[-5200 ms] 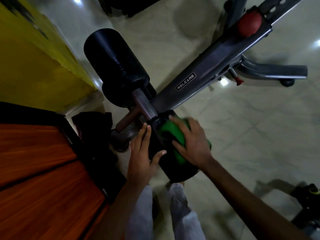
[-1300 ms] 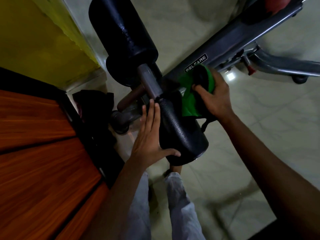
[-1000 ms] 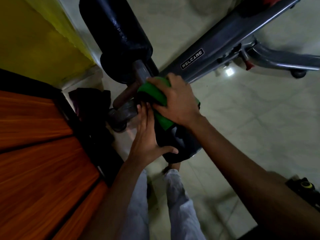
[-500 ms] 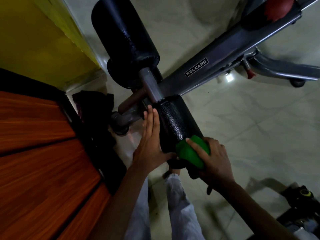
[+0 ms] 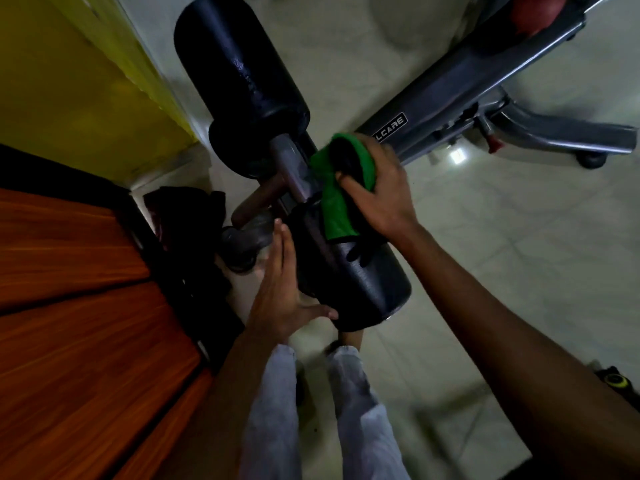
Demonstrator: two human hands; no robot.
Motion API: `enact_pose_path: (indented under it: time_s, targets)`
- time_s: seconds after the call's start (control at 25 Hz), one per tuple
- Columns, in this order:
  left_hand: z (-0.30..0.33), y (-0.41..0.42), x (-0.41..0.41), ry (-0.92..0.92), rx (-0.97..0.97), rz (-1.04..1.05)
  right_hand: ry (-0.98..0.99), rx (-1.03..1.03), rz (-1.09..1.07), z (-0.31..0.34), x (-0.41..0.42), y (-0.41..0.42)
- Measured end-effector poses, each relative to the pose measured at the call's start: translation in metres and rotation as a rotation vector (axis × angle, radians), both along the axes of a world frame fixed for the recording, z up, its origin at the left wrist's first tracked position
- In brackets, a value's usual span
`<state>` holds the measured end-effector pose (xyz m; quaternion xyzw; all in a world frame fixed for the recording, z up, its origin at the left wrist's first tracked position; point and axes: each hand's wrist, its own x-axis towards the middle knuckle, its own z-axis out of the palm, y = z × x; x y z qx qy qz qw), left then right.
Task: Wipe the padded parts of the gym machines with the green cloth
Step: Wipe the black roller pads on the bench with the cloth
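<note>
the right hand (image 5: 379, 192) clamps the cloth (image 5: 337, 202) against the inner end of the near pad (image 5: 346, 271), by the steel bar (image 5: 294, 171); part of the cloth hangs loose over the pad's top. the left hand (image 5: 280, 296) lies flat along the pad's left side, fingers straight, thumb under the outer end. the cloth looks soft and light, best bunched in the palm. the pad looks firm, likely free to spin, so it wants bracing.
</note>
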<state>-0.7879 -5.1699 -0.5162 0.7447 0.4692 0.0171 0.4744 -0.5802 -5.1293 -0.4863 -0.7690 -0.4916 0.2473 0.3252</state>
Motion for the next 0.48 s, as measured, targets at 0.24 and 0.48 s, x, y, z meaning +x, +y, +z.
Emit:
enact_pose_path:
  time_s: [0.24, 0.48]
  targets:
    - [0.009, -0.008, 0.018, -0.034, -0.028, 0.015, -0.199, -0.005, 0.212, 0.001, -0.008, -0.007]
    - [0.012, -0.009, 0.023, -0.033, -0.014, 0.007, -0.58, -0.063, 0.336, -0.005, -0.033, -0.037]
